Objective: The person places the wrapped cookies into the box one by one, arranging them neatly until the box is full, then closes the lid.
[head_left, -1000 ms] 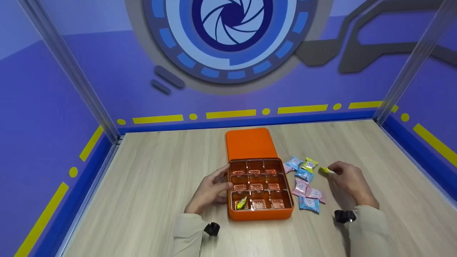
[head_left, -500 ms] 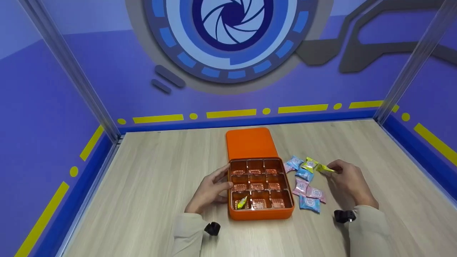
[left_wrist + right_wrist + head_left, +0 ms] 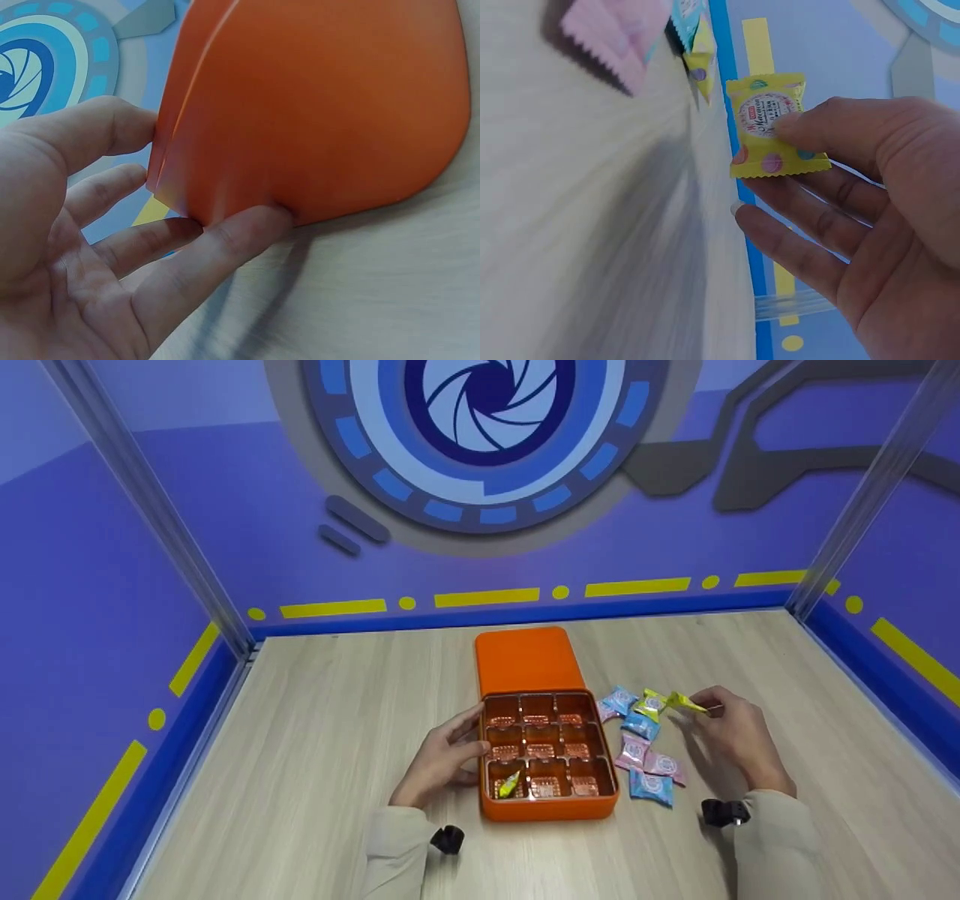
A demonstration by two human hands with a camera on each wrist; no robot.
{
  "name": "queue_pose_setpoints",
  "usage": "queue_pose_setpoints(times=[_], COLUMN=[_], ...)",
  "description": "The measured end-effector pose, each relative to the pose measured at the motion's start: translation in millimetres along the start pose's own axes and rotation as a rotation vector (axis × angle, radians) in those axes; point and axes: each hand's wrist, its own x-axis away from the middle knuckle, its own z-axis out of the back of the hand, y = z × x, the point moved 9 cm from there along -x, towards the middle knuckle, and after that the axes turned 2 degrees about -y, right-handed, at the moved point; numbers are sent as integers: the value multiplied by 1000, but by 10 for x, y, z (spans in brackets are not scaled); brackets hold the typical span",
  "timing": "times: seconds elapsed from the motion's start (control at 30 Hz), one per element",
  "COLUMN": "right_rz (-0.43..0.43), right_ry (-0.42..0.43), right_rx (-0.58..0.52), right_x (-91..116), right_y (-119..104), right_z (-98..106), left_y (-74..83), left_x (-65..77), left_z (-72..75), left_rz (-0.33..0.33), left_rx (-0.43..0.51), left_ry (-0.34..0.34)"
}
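Observation:
An orange box point(image 3: 547, 810) has a grid of clear compartments; a yellow wrapped candy point(image 3: 509, 785) lies in the near left one. My left hand point(image 3: 442, 761) rests its fingertips and thumb against the box's left side. In the left wrist view, the relaxed fingers point(image 3: 217, 255) touch the orange wall point(image 3: 330, 112) without wrapping round it. Right of the box, my right hand point(image 3: 739, 731) pinches another yellow candy point(image 3: 684, 703) between thumb and fingers, raised off the table. Its printed face point(image 3: 769, 116) shows in the right wrist view, the thumb covering part of it.
Blue, pink and yellow wrapped candies point(image 3: 651, 788) lie loose on the wooden table point(image 3: 337, 720), right of the box. An orange lid point(image 3: 527, 660) lies behind the box. Purple panels point(image 3: 450, 570) enclose the table at the back and sides.
My right hand has lifted the pinched yellow candy slightly, and the candy has turned to show more of its wrapper. My left hand and the box have stayed in place.

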Motion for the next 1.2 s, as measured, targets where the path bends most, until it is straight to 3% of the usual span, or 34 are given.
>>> queue_pose_setpoints(times=[0.33,0.87,1.2], right_rz=[58,56,225], right_ry=[61,1,72], right_rx=[-25,-57,-40], right_x=[0,24,19], right_y=[-133,-215,-510], right_z=[33,-58,-23], left_y=[1,-35,-4], left_x=[1,25,3], left_z=[6,-9,-10], left_rz=[5,14,22], left_rx=[-27,11,44], left_ry=[10,-1,4])
